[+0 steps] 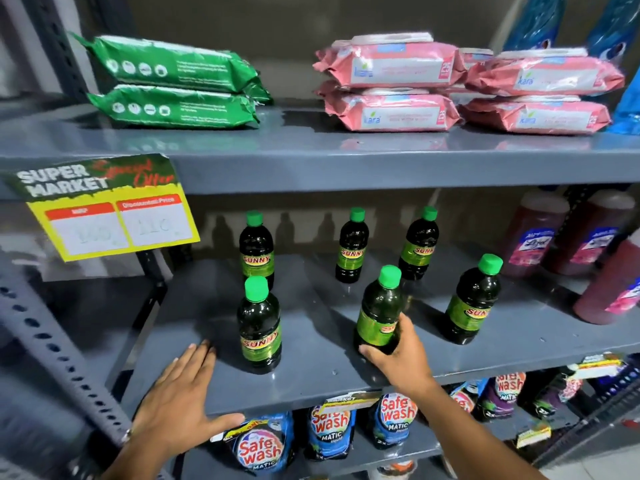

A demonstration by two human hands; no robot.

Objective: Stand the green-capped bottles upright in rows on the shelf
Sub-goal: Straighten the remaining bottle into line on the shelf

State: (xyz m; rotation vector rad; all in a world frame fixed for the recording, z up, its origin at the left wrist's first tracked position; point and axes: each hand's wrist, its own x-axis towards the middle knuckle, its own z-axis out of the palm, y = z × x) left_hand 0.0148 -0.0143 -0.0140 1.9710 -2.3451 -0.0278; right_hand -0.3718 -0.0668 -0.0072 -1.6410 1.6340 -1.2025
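Note:
Several dark bottles with green caps and green "Sunny" labels stand upright on the grey middle shelf (311, 382). Three stand at the back: left (256, 249), middle (351, 245), right (418, 243). Three stand nearer the front: left (259, 325), centre (379, 308), right (472, 299). My right hand (398, 355) grips the base of the front centre bottle, which stands on the shelf. My left hand (180, 400) lies flat, fingers apart, on the shelf's front left edge, holding nothing.
Green packs (173, 81) and pink wipe packs (391, 84) lie on the upper shelf. A yellow price sign (104, 206) hangs at left. Red bottles (568, 233) stand at the shelf's right. Safe Wash pouches (329, 431) fill the shelf below. A perforated upright (52, 344) runs at left.

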